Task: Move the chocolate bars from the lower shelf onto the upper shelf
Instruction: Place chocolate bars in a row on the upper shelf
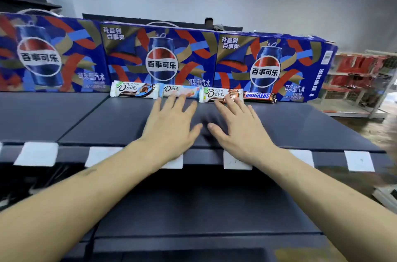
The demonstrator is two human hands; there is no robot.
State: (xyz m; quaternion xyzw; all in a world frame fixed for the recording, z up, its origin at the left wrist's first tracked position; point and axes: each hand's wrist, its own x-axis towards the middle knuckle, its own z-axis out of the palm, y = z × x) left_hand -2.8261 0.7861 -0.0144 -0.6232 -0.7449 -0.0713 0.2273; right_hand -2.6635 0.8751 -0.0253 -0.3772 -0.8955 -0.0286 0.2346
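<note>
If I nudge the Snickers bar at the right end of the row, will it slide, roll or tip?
The Snickers bar lies flat on the dark upper shelf, so it will probably slide, not roll. Its glossy wrapper looks slippery. The cola box right behind should stop it.

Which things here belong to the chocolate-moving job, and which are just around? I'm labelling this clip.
Job: three Dove bars, Snickers bar, upper shelf, left hand, right hand.
Bystanders: Pepsi cartons, blank price tags.

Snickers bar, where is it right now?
In the head view, the Snickers bar lies rightmost in the row on the upper shelf, beside a Dove bar, against a Pepsi carton.
</note>
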